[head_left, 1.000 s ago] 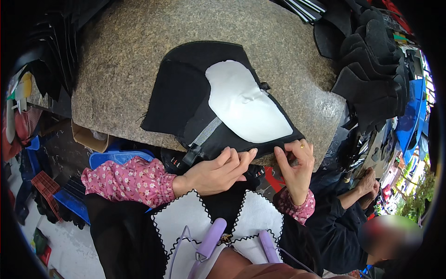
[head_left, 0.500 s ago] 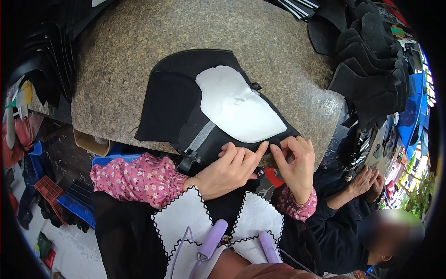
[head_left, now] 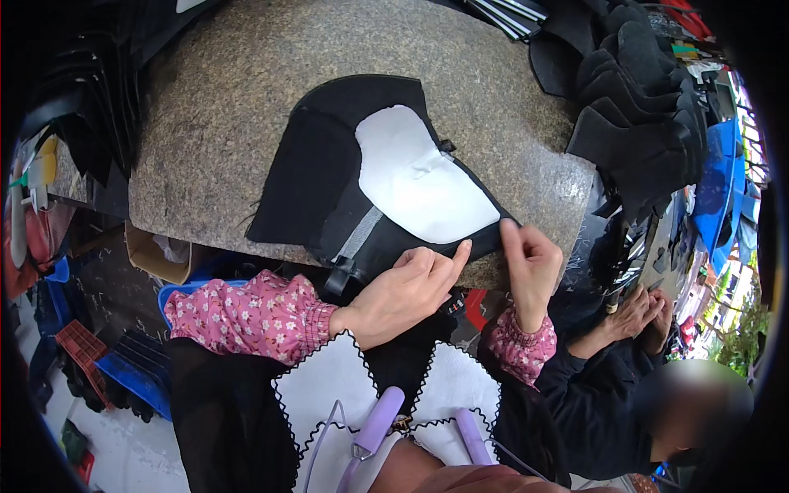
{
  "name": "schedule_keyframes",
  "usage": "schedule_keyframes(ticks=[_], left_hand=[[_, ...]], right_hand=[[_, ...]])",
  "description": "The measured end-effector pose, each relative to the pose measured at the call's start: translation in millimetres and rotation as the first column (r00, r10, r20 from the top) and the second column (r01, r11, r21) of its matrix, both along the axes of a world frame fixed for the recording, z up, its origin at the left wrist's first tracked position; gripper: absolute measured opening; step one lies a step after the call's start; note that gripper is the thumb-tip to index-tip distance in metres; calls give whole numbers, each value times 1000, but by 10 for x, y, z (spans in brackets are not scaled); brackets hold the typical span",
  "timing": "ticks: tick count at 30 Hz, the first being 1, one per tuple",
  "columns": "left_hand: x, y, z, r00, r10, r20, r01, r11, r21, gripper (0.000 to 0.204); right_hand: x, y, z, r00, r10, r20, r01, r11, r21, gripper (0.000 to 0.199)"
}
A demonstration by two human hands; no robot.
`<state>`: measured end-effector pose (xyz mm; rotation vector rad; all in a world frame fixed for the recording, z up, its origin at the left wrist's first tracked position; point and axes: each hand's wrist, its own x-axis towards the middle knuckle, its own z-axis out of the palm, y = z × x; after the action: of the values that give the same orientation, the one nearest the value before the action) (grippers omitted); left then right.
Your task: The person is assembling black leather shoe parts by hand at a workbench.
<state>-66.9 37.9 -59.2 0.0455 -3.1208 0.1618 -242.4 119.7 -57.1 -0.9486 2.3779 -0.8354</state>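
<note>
- The left hand [head_left: 403, 287] has its fingers half bent. 1 fingertip touches the near rim of the black piece [head_left: 300, 181]. The thumb is hidden, so I can't tell if this hand grips.
- The right hand [head_left: 532, 261] is mostly curled up. Its thumb is on the pointy right end of the black piece. I can't tell if it pinches it.
- The black piece lies at the near edge of the speckled surface [head_left: 222, 123], and a bit pokes out past that edge.
- The white piece [head_left: 423, 189] is already flat on the black piece, with 1 small wrinkle. A gray strip [head_left: 359, 236] and a black buckle [head_left: 339, 278] are on the near side.
- It looks part done to me: the white piece is on, but the rim by the fingers does not look finished. I can't tell what else is left.
- A pile of black shapes [head_left: 637, 140] is along the right edge. More dark sheets [head_left: 78, 107] are by the left edge.
- A cardboard box [head_left: 152, 255] is below the near left corner.
- Past the right edge are another person's 2 hands [head_left: 637, 316].
- I can't read any brand, label or writing.
</note>
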Motion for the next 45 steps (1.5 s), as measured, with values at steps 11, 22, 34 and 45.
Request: schedule_keyframes(ticks=[11,22,34,45], left_hand=[[393,11,-48,983,87,-164,-87,996,9,61],[580,-52,-188,975,28,-220,-70,980,-187,47],[344,-402,91,718,-59,-693,231,960,158,23],[145,-605,915,509,-293,-809,359,927,-109,30]], right_hand=[[562,423,-203,713,522,-467,-571,820,45,50],[417,467,-187,780,434,-450,-379,901,212,84],[382,115,326,605,572,-554,-605,783,147,58],[278,-157,876,637,447,-628,-759,508,-407,51]])
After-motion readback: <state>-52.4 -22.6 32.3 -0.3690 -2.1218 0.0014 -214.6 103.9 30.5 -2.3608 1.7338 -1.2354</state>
